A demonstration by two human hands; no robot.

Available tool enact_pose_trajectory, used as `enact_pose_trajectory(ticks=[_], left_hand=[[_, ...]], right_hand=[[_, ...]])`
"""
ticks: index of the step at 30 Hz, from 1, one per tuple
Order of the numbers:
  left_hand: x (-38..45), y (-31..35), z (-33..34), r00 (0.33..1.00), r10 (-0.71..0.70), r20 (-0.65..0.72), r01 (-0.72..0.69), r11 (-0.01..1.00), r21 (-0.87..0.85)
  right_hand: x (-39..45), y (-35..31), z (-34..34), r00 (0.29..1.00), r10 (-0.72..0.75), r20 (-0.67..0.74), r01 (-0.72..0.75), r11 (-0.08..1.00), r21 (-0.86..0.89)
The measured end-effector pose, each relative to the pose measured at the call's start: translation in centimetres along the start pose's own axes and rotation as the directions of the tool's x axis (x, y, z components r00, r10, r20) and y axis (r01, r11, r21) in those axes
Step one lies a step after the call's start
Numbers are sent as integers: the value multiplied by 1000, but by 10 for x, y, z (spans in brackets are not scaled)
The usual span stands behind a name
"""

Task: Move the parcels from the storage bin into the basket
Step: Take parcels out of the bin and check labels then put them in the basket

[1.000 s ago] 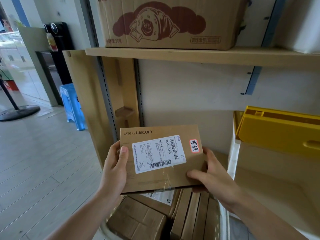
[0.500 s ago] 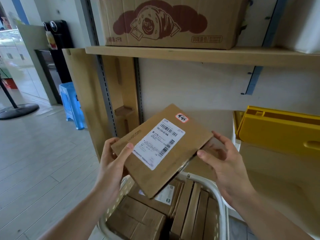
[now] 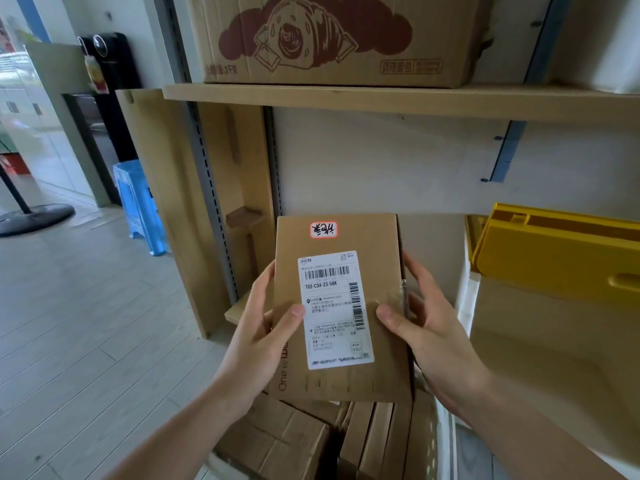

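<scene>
I hold a flat brown cardboard parcel (image 3: 337,382) with a white shipping label and a small red-edged sticker, turned upright with its long side vertical. My left hand (image 3: 265,337) grips its left edge, thumb on the front face. My right hand (image 3: 426,327) grips its right edge, thumb on the front. Below the parcel stands a white basket (image 3: 441,441) that holds several brown cardboard parcels (image 3: 287,441), some lying flat and some on edge.
A yellow storage bin (image 3: 561,258) sits at the right above a beige box. A wooden shelf (image 3: 381,98) overhead carries a big printed carton (image 3: 339,36). A blue stool (image 3: 138,202) and a black stand base (image 3: 34,220) are on the floor at left.
The parcel has been turned in both hands from lying wide, through a tilt, to standing upright with the label's barcode on top. Both hands kept hold of its edges.
</scene>
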State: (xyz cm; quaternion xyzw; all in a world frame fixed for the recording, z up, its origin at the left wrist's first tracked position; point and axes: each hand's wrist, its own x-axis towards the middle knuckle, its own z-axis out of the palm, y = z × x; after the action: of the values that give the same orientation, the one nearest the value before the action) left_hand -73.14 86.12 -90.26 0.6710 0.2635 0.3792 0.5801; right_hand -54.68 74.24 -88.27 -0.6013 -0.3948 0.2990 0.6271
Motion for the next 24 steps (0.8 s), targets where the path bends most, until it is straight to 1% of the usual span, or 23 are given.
enact_pose_trajectory(ticks=[4, 13, 17, 24], left_hand=[[3, 1, -1, 999, 39, -16, -39, 999, -7], [4, 4, 3, 993, 119, -26, -119, 993, -4], [5, 7, 4, 991, 135, -22, -135, 991, -4], [7, 6, 5, 991, 132, -31, -132, 991, -9]], right_hand=[[1, -1, 1, 1000, 7, -5, -7, 1000, 5], [1, -3, -3, 1000, -29, -9, 29, 1000, -8], [0, -5, -3, 999, -43, -16, 43, 999, -19], [3, -3, -2, 996, -43, -75, 41, 999, -31]])
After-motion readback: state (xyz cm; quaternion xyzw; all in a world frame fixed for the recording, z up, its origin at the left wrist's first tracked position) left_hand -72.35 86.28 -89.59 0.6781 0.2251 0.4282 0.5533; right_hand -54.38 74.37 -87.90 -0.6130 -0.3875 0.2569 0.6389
